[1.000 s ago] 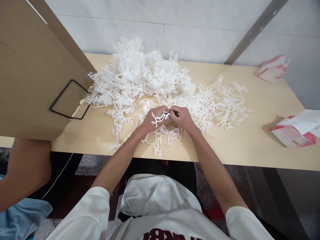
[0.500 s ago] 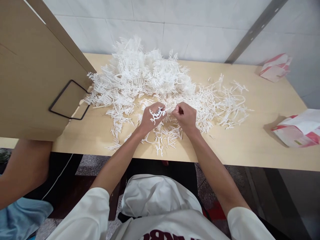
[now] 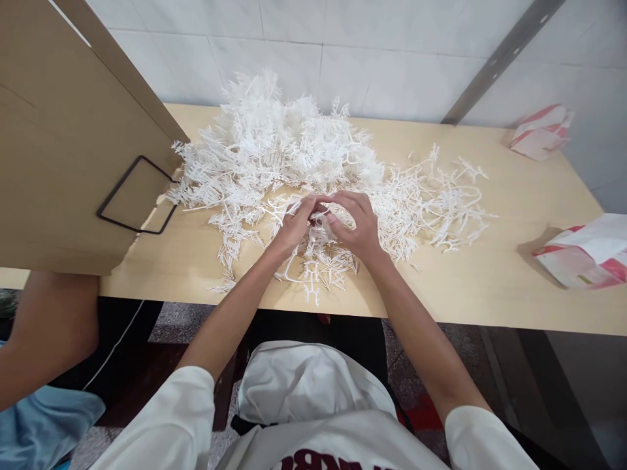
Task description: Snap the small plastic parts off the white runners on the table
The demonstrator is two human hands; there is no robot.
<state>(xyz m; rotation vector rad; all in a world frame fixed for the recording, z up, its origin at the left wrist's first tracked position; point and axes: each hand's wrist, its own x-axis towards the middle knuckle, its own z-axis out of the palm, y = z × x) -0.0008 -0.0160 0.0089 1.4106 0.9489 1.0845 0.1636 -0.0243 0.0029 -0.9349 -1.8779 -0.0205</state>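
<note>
My left hand point(image 3: 294, 227) is closed with thumb and fingers pinched on a white branched plastic piece point(image 3: 319, 209), which shows partly between the two hands. Curved leftward, my right hand point(image 3: 361, 225) has its thumb apart from its fingers, and its fingertips meet those of the left hand. Whether the right fingertips touch the piece is hard to make out. Beneath both hands lie many small loose white plastic sticks point(image 3: 401, 225). Close to the table's front edge lies another branched white piece point(image 3: 311, 284).
A large heap of white spiky plastic pieces point(image 3: 289, 140) rises against the tiled wall. Bare branched frames point(image 3: 453, 202) lie to its right. A cardboard panel point(image 3: 63, 143) with a black wire stand borders the left. Two red-and-white paper packets point(image 3: 588, 251) stand right. Another person's arm point(image 3: 53, 326) is at left.
My hands have come together from slightly apart. The right hand has gone from a closed fist to spread, curved fingers. The branched piece at the left hand has shifted between the hands.
</note>
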